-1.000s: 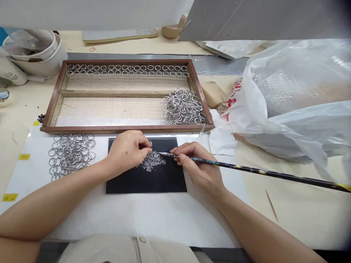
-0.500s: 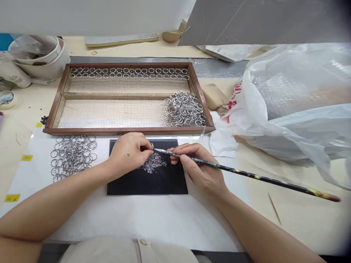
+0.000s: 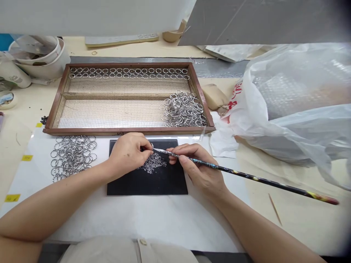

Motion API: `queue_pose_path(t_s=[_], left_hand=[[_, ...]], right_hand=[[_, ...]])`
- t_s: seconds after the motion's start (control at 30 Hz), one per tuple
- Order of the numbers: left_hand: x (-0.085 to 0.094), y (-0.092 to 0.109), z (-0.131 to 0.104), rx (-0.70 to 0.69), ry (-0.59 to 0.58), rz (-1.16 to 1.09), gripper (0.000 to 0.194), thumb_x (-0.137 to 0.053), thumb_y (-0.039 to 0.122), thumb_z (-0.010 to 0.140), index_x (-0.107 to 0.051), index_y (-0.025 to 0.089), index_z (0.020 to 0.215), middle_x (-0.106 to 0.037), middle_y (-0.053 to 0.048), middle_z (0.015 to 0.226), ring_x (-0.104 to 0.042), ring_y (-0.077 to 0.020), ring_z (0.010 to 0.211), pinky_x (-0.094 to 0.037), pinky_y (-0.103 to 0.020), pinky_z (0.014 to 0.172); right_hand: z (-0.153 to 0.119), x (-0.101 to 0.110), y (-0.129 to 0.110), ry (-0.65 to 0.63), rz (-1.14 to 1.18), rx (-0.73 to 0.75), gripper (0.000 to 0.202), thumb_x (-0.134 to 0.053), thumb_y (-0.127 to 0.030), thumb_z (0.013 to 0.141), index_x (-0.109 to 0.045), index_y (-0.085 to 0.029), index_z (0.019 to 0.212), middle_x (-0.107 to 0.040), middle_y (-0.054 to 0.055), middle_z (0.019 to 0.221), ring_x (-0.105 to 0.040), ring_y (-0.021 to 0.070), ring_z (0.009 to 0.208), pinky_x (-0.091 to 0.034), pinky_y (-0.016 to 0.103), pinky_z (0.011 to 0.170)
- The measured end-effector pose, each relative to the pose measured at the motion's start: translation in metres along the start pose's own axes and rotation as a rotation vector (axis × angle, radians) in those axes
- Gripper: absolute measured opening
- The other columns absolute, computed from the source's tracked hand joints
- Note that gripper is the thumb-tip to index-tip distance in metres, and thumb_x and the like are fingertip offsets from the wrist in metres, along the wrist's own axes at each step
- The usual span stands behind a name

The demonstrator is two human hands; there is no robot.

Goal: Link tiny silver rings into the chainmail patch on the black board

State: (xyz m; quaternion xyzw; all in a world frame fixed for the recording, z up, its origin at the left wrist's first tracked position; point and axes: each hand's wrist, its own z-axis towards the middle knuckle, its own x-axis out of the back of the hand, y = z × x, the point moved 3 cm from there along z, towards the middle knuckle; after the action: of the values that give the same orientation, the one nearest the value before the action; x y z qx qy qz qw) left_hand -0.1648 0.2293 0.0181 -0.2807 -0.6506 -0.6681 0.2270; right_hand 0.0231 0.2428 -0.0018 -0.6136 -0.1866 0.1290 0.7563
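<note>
My left hand (image 3: 128, 153) is closed in a pinch over a black mat (image 3: 164, 182), with a small shiny ring partly showing at its fingertips. In my right hand (image 3: 204, 171) is a thin dark stick with a pale pointed tip (image 3: 246, 176), held like a pen. Its tip touches or nearly touches the ring at my left fingertips. Below them, tiny silvery stones (image 3: 153, 163) lie heaped on the mat. Left of the mat is a loose pile of silver rings (image 3: 72, 155) on a white sheet.
Behind the mat stands a brown-framed mesh tray (image 3: 131, 131) with two rows of rings and a ring heap (image 3: 183, 109) at its right. A plastic bag (image 3: 287, 128) bulges at the right. White cups (image 3: 59, 60) stand back left; a thin wooden stick (image 3: 274, 209) lies at lower right.
The far end of the dark stick has dipped slightly down and to the left. My left hand looks unmoved.
</note>
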Motion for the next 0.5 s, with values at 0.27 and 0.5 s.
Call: queue_pose_path(t_s=[0.27, 0.5], left_hand=[[-0.0002, -0.0001, -0.0002, 0.001, -0.003, 0.006, 0.012, -0.065, 0.012, 0.071, -0.070, 0.018, 0.064, -0.066, 0.001, 0.071, -0.059, -0.0112, 0.067, -0.043, -0.024, 0.059], [-0.0005, -0.0003, 0.0005, 0.007, 0.002, 0.010, 0.011, -0.066, 0.012, 0.071, -0.070, 0.018, 0.063, -0.066, 0.002, 0.069, -0.059, -0.0110, 0.067, -0.043, -0.024, 0.059]], right_hand=[[-0.0003, 0.0003, 0.0006, 0.006, -0.006, 0.001, 0.008, -0.055, -0.029, 0.090, -0.060, -0.024, 0.091, -0.061, 0.003, 0.085, -0.067, 0.0155, 0.078, -0.058, 0.032, 0.069], [0.0002, 0.0001, 0.0001, 0.006, -0.018, 0.012, 0.008, -0.054, -0.028, 0.090, -0.060, -0.023, 0.091, -0.061, 0.003, 0.085, -0.067, 0.0153, 0.077, -0.058, 0.032, 0.068]])
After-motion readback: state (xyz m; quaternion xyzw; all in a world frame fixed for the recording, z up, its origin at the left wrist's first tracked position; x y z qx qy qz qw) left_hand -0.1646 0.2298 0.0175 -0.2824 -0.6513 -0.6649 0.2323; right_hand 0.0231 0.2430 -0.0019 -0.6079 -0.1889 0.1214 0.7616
